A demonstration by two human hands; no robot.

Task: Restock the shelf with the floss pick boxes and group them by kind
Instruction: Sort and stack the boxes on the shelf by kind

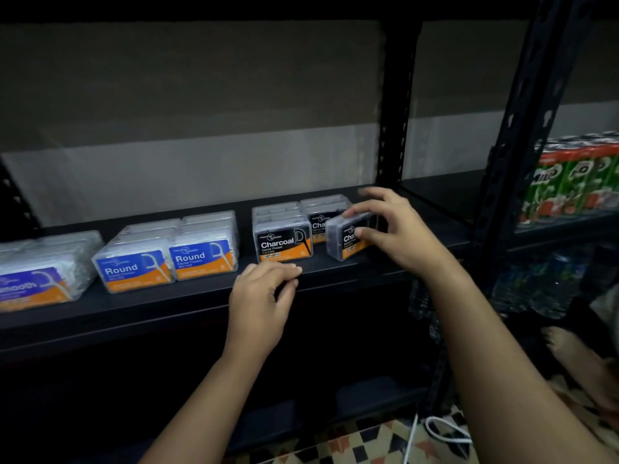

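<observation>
My right hand (395,229) grips a black Charcoal floss pick box (345,241), thumb on its front and fingers over its top; the box sits slightly skewed at the right end of the black shelf (201,303). To its left stand two rows of Charcoal boxes (284,242). Two rows of blue Round boxes (167,259) come further left, then purple Smooth boxes (37,279) at the far left. My left hand (264,296) hovers at the shelf's front edge below the Charcoal rows, fingers loosely curled and holding nothing.
A black perforated upright post (395,122) stands right behind my right hand. The neighbouring rack to the right holds green drink cartons (576,182) and, lower down, water bottles (536,289). A bare foot (576,363) and a white cable (445,433) lie on the patterned floor.
</observation>
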